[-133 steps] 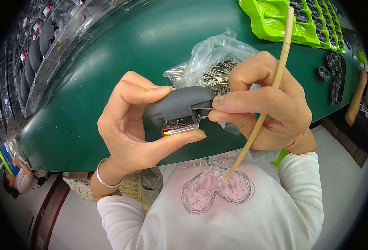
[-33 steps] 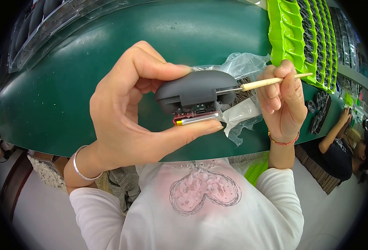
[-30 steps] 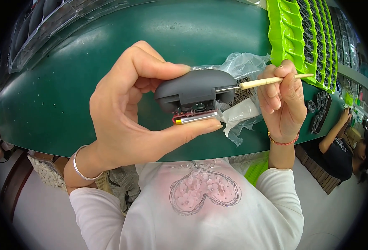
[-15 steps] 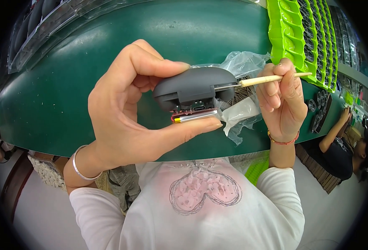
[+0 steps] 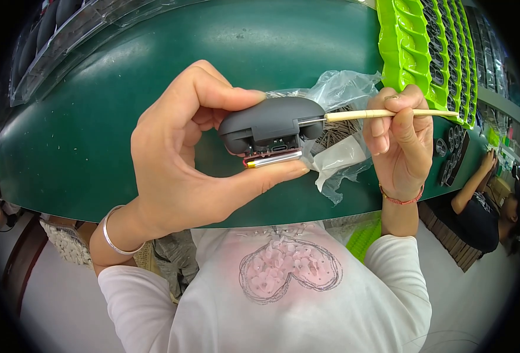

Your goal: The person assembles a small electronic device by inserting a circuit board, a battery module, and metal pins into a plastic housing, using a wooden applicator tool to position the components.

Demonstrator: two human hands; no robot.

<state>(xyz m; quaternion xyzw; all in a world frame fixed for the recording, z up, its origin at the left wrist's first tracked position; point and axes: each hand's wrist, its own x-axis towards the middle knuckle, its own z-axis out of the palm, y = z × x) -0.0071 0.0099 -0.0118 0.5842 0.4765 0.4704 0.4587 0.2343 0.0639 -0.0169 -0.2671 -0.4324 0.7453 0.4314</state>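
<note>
L hand, left of centre in frame, is curving into a wide C & gripping a dark grey case: fingers are pressing its top L corner, thumb is lying along underneath, against a silver battery. R hand, right of centre, is pinching a thin wooden stick betw. thumb & index; its other fingers are curling in loosely.

Case is sitting approx. mid-frame, held above the table. Its long axis is running L–R, R end tilting slightly up; domed top is facing the upper edge, side w/ the small port is facing the lower edge. Stick is pointing L, lying almost level, its L tip meeting the outer end of a metal pin. Pin is sticking out of the case's R side, approx. in line w/ the stick.

Just behind, right of centre, a clear plastic bag is holding a heap of metal pins. Green table is spreading beneath. Bright green tray is standing upper R, small round clear parts are lying below it. Clear trays are lining the upper L. Far R, a co-worker is sitting, arm reaching up-frame.
</note>
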